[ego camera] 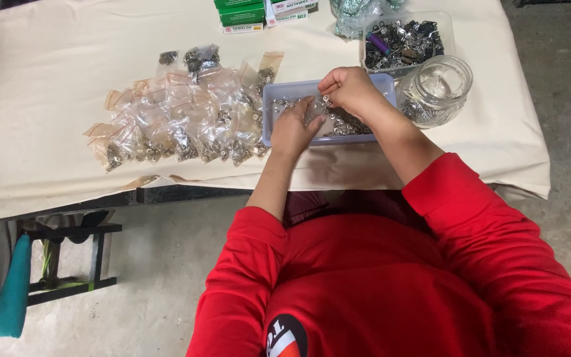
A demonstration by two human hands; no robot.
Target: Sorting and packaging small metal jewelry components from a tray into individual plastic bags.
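A pale lilac plastic tray on the cream tablecloth holds several small silver metal parts. My left hand rests inside the tray's left half and holds a small clear plastic bag at its fingertips. My right hand hovers over the tray's middle, fingers pinched together on small metal parts just above the bag's mouth. Both arms wear red sleeves pushed up to the elbow.
Several small clear bags filled with metal parts lie left of the tray. A glass jar lies on its side to the right, a clear box of dark metal pieces behind it. Green and white cartons sit at the far edge. A black stool stands lower left.
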